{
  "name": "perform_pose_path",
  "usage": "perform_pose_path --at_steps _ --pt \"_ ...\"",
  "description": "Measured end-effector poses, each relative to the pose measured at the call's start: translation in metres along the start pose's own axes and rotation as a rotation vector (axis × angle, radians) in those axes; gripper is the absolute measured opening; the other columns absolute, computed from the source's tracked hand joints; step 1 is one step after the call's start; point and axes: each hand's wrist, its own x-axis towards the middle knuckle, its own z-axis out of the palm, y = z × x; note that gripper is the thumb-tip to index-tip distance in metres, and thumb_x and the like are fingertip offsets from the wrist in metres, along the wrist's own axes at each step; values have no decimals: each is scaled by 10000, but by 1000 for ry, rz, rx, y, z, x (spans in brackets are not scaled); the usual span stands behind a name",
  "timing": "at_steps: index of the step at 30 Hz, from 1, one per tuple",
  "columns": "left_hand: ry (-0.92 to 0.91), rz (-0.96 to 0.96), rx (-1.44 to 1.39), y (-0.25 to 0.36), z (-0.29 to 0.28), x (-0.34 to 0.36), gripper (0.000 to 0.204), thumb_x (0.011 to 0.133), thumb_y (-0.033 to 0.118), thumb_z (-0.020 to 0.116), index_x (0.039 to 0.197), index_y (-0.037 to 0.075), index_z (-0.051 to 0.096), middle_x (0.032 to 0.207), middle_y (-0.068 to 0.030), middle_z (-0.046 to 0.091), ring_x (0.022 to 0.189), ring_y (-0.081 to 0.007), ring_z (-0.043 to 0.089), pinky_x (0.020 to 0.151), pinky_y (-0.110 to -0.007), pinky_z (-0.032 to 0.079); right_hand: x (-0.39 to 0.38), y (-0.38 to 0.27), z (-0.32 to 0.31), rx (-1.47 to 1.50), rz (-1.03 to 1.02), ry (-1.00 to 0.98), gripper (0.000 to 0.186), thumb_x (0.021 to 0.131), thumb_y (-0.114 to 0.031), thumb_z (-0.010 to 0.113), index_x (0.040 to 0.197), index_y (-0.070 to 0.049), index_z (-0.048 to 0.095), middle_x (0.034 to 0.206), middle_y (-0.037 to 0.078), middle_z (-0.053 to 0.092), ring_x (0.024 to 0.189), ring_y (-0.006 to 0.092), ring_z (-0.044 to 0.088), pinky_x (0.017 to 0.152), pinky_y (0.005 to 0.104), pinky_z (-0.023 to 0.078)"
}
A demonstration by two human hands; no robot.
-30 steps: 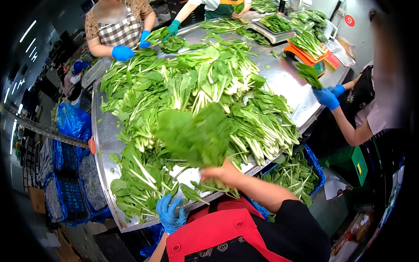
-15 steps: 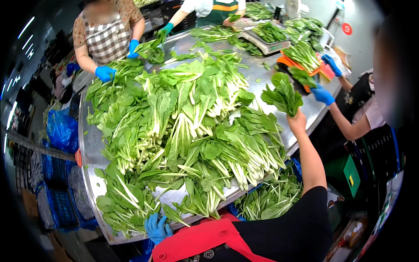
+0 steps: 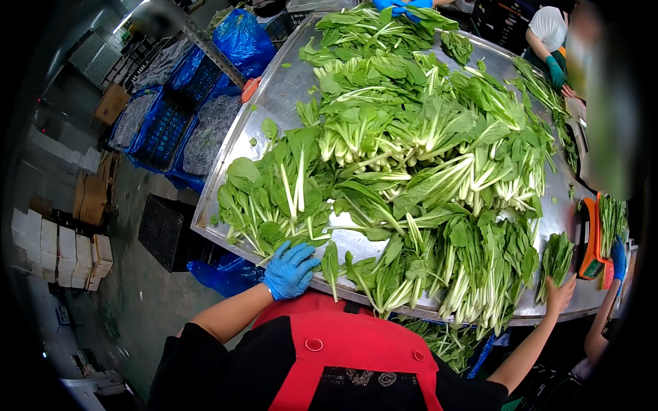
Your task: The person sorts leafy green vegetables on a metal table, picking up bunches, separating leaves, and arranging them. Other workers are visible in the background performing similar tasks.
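Observation:
A big heap of leafy greens [image 3: 425, 130] with pale stalks covers much of the metal table [image 3: 267, 92]. My left hand [image 3: 291, 271], in a blue glove, rests with fingers outstretched on the near table edge, beside some loose leaves. Bare and ungloved, my right hand [image 3: 561, 293] closes around the stalk end of a small bunch of leafy greens [image 3: 556, 259] over the table's right side. The bunch's leaves point away from me. Close to its right stands an orange scale [image 3: 589, 240] with more greens on it.
Blue-lined crates [image 3: 171, 123] and a black crate [image 3: 164, 233] stand left of the table. More greens [image 3: 445, 342] sit below the near edge. Blue-gloved hands [image 3: 404, 7] work at the far side; another gloved hand [image 3: 619, 257] is by the scale.
My view has swung to the left. My right hand, still gripping the bunch, has come down from its raised position toward the tabletop. My left hand remains at the near edge, fingers now spread.

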Motion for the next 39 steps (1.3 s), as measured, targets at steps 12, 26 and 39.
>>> perform_pose_path --at_steps 12,26,39 --pt "294 -357 -209 -42 -47 -18 607 722 243 645 1246 70 392 1295 -213 303 1201 -387 305 1022 -474 188 -302 -355 -83 1079 -453 -1486 849 793 -112 624 1392 -168 25 1377 215 173 1185 343 373 759 406 512" --pt "265 -759 -1491 -165 7 42 626 882 307 484 1318 -59 223 1284 -175 364 1178 -248 364 989 -332 293 -371 -571 -15 1058 -538 -1228 1027 717 -545 619 1367 16 55 1319 300 224 1229 402 263 1000 418 279" --pt "-5 -723 -2136 -128 -67 74 559 921 474 261 1307 76 326 1264 -75 427 1105 -210 459 934 -341 387 -365 -565 -35 1525 -340 -1022 735 722 -57 682 1310 -18 242 1158 102 494 1036 162 486 887 284 394"
